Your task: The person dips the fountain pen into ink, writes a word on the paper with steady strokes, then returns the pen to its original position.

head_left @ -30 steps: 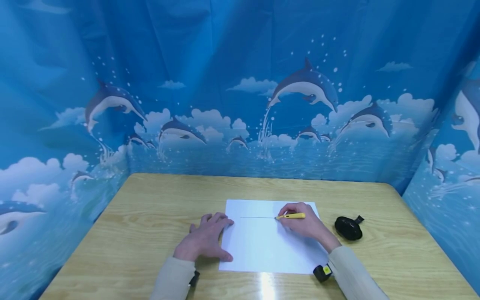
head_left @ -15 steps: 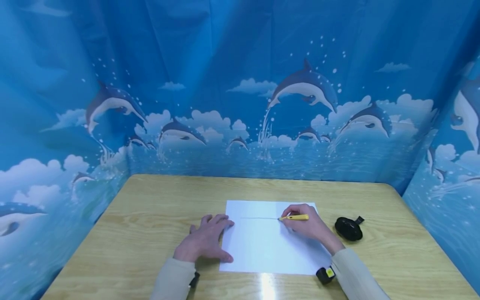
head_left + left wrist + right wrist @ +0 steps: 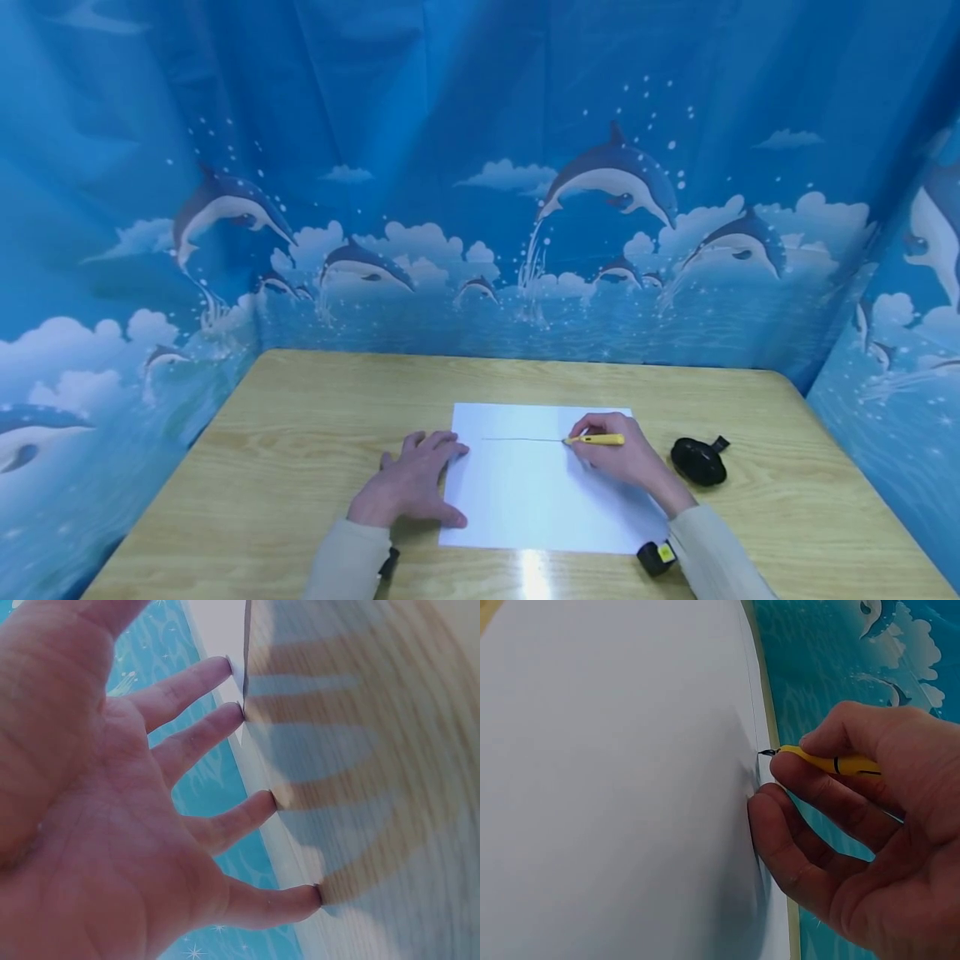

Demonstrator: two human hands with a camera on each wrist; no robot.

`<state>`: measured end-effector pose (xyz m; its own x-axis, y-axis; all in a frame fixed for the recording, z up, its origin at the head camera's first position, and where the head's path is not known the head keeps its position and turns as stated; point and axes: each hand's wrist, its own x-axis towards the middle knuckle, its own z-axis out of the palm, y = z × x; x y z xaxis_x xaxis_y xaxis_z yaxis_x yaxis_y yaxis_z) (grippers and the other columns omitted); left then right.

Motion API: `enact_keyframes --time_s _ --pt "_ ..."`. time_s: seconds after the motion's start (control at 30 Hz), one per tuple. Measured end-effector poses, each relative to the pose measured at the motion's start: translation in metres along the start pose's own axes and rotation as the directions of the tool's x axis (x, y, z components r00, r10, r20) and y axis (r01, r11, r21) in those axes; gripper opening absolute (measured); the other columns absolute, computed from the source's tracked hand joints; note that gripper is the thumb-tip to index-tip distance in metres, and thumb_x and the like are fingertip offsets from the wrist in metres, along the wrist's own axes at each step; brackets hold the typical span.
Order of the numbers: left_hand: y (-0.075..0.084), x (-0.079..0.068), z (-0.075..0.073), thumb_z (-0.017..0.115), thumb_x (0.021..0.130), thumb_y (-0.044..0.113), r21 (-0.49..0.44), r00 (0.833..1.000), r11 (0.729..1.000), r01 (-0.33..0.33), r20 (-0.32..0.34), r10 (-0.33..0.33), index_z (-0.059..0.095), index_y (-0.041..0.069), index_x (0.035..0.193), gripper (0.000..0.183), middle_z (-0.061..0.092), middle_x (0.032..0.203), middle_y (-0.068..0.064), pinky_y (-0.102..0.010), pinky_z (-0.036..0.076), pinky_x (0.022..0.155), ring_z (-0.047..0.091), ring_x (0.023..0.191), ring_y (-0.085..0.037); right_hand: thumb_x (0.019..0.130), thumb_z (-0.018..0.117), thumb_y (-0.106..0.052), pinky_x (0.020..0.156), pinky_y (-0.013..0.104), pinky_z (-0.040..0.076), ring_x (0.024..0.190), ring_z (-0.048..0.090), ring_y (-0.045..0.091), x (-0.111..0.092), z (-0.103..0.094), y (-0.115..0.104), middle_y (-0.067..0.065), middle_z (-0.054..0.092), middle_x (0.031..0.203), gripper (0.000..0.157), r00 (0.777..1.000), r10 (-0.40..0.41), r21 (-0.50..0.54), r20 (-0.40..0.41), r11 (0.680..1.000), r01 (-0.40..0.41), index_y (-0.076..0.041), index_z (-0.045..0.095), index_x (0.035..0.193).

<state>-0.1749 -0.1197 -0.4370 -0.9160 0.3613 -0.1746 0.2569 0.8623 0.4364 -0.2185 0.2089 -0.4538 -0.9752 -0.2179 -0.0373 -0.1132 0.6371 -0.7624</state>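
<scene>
Hands at the sheet: your right hand [image 3: 627,460] pinches a yellow pen [image 3: 606,439], your left hand [image 3: 411,485] lies spread

You have the white sheet [image 3: 525,504] in front of you on the wooden bench [image 3: 315,425]. Your right hand is over the sheet's upper right part, its thumb and fingers closed round the pen, with the lower fingers curled beneath. The pen is tilted, its dark tip at the sheet's surface, at the right end of a thin, nearly straight line [image 3: 517,439] that runs across the upper part of the sheet.

Your left hand holds nothing. It is at the sheet's left edge, palm down, fingers parted and nearly straight. Your thumb tip and index fingertip rest on the sheet, while your ring and little fingertips touch the bench to the left of it.

To the right of the sheet, well apart from the pen, lies a glossy black rounded object [image 3: 699,462] with a short tab. Behind the sheet, beyond the bench, hangs a blue dolphin backdrop [image 3: 450,108].
</scene>
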Motion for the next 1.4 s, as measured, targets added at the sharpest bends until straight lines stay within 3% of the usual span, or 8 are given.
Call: enact_keyframes --time_s 0.23,0.9,1.13,1.4 --pt "-0.001 0.0 0.0 0.092 0.064 0.053 -0.001 1.0 1.0 -0.003 0.001 0.003 0.054 0.02 0.146 0.096 0.043 0.16 -0.009 -0.09 0.025 0.103 0.032 0.146 -0.053 0.09 0.074 -0.016 0.06 0.024 0.049 0.075 0.057 0.016 -0.002 -0.003 0.003 0.001 0.072 0.094 0.008 1.0 -0.003 -0.017 -0.006 1.0 0.003 -0.015 0.075 0.097" --pt "-0.001 0.002 0.002 0.093 0.064 0.052 -0.009 1.0 1.0 0.013 0.004 -0.013 0.054 0.021 0.146 0.096 0.042 0.16 -0.007 -0.091 0.023 0.104 0.03 0.147 -0.052 0.091 0.072 -0.015 0.051 0.023 0.048 0.062 0.058 0.014 -0.007 -0.012 0.005 0.002 0.068 0.077 0.012 0.999 0.044 -0.004 -0.004 0.999 -0.044 -0.01 0.074 0.101" --pt "-0.002 0.002 0.001 0.093 0.063 0.053 -0.01 1.0 1.0 0.013 0.004 -0.012 0.054 0.021 0.146 0.096 0.043 0.16 -0.007 -0.091 0.023 0.105 0.031 0.147 -0.052 0.091 0.072 -0.015 0.051 0.023 0.047 0.063 0.056 0.016 -0.008 -0.013 0.006 0.003 0.067 0.08 0.012 0.999 0.051 -0.028 -0.013 0.998 -0.051 -0.01 0.074 0.102" --pt "-0.002 0.002 0.001 0.092 0.063 0.054 -0.009 1.0 1.0 0.008 0.006 -0.008 0.054 0.022 0.146 0.097 0.043 0.16 -0.006 -0.091 0.022 0.104 0.031 0.147 -0.051 0.091 0.073 -0.019 0.07 0.028 0.049 0.087 0.058 0.018 -0.011 -0.017 0.005 0.004 0.072 0.099 0.01 0.998 0.049 -0.11 -0.03 0.993 -0.052 -0.016 0.075 0.101"
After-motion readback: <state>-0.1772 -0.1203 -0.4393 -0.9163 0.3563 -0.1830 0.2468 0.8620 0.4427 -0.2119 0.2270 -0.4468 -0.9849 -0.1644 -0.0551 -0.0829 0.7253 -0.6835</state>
